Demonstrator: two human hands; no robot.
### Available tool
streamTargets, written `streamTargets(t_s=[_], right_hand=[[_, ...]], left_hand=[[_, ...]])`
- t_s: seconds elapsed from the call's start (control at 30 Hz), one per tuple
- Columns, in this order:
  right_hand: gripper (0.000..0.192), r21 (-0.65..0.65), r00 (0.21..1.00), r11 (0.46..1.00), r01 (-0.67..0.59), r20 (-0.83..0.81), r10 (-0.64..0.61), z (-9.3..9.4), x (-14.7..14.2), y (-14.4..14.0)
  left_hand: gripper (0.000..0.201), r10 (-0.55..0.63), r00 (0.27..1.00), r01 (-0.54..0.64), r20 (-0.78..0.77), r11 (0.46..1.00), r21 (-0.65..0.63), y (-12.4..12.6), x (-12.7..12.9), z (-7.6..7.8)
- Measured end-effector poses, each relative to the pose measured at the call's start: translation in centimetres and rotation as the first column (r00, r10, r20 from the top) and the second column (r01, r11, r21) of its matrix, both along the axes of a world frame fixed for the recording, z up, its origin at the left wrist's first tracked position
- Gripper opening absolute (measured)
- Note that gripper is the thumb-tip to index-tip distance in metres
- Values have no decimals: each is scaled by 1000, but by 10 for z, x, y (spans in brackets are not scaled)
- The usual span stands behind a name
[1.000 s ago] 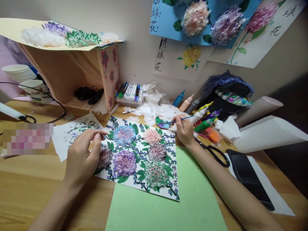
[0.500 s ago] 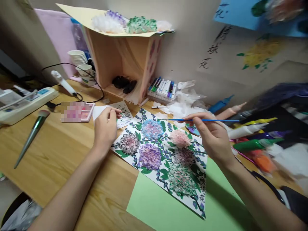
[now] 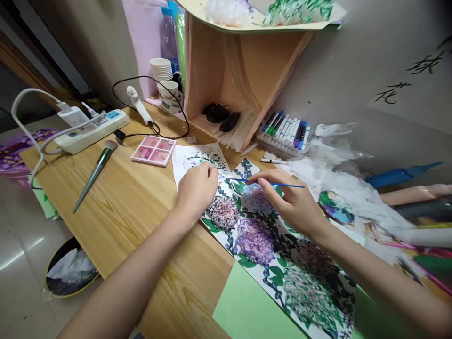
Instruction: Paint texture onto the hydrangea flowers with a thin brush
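My right hand [image 3: 294, 207] pinches a thin blue paintbrush [image 3: 294, 186] whose tip points left. The tip is over the far left part of a painting [image 3: 277, 278] with raised, fluffy flowers in purple, pink, green and blue. Green leaves and dark stems fill the white between them. My left hand [image 3: 198, 190] is closed, resting at the near edge of a paint-spotted white paper [image 3: 206, 157], close to the brush tip. Its fingertips are curled out of sight. Under the painting lies a light green sheet [image 3: 240, 301].
A pink four-pan palette [image 3: 153, 150], a makeup brush [image 3: 95, 174] and a power strip [image 3: 93, 132] lie left. Behind stand paper cups [image 3: 169, 94], a peach box [image 3: 208, 61] and markers [image 3: 286, 129]. Crumpled tissue [image 3: 318, 174] and a paint-smeared palette [image 3: 335, 207] are right. A bin [image 3: 72, 268] stands below.
The view has turned left, shifting the scene rightward. My left hand has come nearer the brush, in front of the spotted paper. The brush tip has moved to the painting's far left part.
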State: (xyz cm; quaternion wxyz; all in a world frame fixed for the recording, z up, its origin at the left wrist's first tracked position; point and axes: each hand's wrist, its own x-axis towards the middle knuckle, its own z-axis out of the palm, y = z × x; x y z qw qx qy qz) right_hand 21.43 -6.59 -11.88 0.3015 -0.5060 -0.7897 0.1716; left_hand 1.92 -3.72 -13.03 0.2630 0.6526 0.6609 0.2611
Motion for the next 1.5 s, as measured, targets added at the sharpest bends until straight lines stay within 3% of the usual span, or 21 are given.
streamTargets(t_s=[0.17, 1.5], right_hand=[[22, -21, 1000, 1000, 6, 6, -6, -1, 2, -1], [23, 32, 999, 999, 15, 42, -17, -1, -4, 2]], left_hand=[[31, -16, 1000, 17, 17, 999, -51, -1, 1, 1], [33, -35, 999, 35, -9, 999, -33, -2, 1, 1]])
